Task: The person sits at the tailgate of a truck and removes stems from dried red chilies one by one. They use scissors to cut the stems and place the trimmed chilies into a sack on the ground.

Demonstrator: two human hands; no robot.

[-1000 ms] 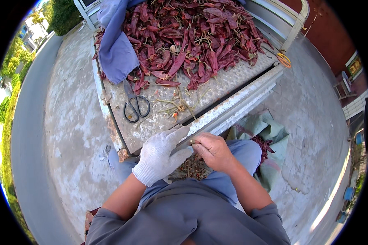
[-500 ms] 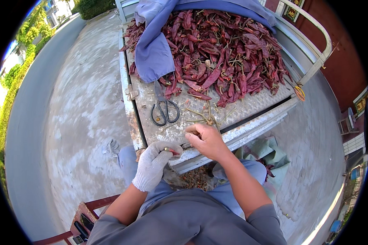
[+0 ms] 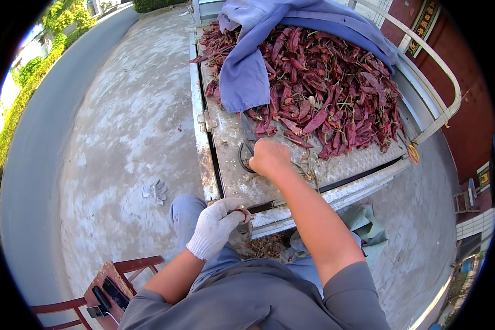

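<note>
One gloved hand [image 3: 214,226], the left, pinched a small red piece [image 3: 242,211] between its fingers, much of it hidden by the glove, in front of the near left corner of the metal truck bed [image 3: 229,142]. Over the scissors [image 3: 242,159] lay the bare right hand [image 3: 270,158], hiding one handle loop; its fingers were turned out of sight, so whether they gripped anything could not be told. Farther back, a blue cloth [image 3: 243,83] covered part of the heaped dried chilies [image 3: 338,102], and the right forearm [image 3: 316,223] partly blocked some loose stems [image 3: 311,172].
</note>
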